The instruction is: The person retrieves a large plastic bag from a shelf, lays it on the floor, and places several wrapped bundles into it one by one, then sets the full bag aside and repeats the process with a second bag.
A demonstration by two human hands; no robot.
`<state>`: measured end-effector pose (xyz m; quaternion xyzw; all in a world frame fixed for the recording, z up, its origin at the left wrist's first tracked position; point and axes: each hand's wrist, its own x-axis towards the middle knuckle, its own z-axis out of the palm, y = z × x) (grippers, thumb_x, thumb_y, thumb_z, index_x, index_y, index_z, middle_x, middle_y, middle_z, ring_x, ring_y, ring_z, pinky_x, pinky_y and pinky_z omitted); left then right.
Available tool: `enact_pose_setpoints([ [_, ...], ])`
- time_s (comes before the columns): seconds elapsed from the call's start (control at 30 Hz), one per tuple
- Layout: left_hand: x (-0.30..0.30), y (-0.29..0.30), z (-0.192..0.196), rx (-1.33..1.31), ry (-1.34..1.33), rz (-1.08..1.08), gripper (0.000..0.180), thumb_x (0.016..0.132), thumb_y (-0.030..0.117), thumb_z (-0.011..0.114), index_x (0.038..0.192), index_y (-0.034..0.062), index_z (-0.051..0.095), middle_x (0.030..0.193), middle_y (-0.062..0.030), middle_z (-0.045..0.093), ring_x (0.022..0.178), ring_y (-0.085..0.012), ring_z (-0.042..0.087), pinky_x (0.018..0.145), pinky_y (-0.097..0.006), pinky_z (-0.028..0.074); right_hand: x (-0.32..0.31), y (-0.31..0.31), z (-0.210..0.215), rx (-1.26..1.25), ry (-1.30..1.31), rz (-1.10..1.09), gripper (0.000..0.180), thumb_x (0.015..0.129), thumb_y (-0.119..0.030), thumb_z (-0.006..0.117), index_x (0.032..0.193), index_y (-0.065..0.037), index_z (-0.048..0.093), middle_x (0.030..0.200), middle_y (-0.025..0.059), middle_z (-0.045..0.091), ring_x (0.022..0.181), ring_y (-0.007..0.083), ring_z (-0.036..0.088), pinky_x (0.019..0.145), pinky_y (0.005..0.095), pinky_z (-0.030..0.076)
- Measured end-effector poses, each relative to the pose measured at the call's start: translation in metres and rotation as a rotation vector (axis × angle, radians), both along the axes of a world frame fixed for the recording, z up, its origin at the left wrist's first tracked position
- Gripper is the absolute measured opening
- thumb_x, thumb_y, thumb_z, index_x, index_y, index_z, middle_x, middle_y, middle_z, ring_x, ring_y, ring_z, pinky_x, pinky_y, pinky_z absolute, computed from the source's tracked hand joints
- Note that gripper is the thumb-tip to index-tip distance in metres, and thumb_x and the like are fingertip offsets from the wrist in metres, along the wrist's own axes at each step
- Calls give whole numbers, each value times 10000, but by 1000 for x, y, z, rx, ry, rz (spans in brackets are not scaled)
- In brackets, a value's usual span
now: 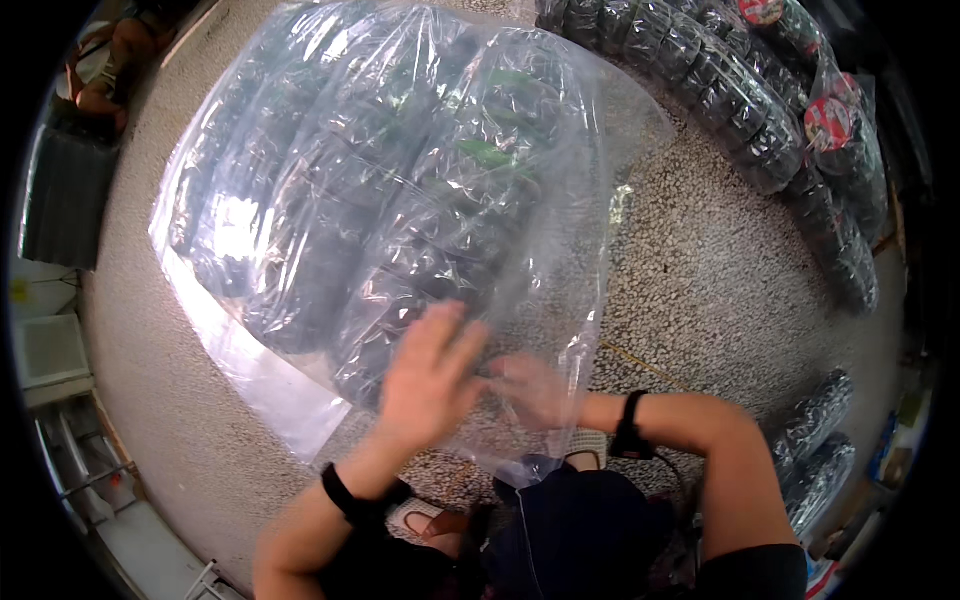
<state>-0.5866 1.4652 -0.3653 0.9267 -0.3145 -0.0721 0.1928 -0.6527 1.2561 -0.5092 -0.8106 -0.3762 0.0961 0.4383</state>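
Note:
A large clear plastic bag (535, 250) lies spread on the speckled floor, filled with several rows of dark, wrapped bundles (330, 225). Some green shows through the film near its right side. My left hand (432, 375) rests over the near end of the bag, fingers stretched out and slightly blurred. Close beside it, my right hand (530, 388) shows through the clear film near the bag's open-looking edge. Its fingers are smeared by motion, and whether they grip the film is hidden. A white sheet (265, 375) shows along the bag's near left edge.
Long rows of dark, film-wrapped items (700, 75) lie at the far right, some with round red labels (828, 124). More wrapped bundles (820, 430) sit at the near right. A dark stack (70, 195) stands at the left, near another person's limbs (130, 50).

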Motion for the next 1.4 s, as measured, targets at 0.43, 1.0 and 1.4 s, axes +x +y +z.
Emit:
enact_pose_setpoints([
  [0.43,-99,102,-48,-530,945,1102,896,767,143,740,1436,15,158,1442,-243,222,1301,-308,315,1062,-434,310,389,-132,21,-318,-60,-474,599,744,-166,631,1291,-32,427,1202,226,540,1149,349,501,974,436,386],
  [1.0,-135,203,262,-877,173,1292,182,753,14,526,811,32,698,595,-4,579,507,-49,452,464,-248,348,374,-6,116,-203,530,-450,300,829,-142,440,1023,14,608,889,128,653,768,239,629,675,366,495],
  [1.4,-412,155,575,136,-1084,2061,281,851,176,570,1039,-30,602,879,-70,637,801,-121,571,715,-280,459,107,345,410,105,1071,549,227,797,-84,464,950,-2,611,840,75,618,736,170,589,633,297,477],
])
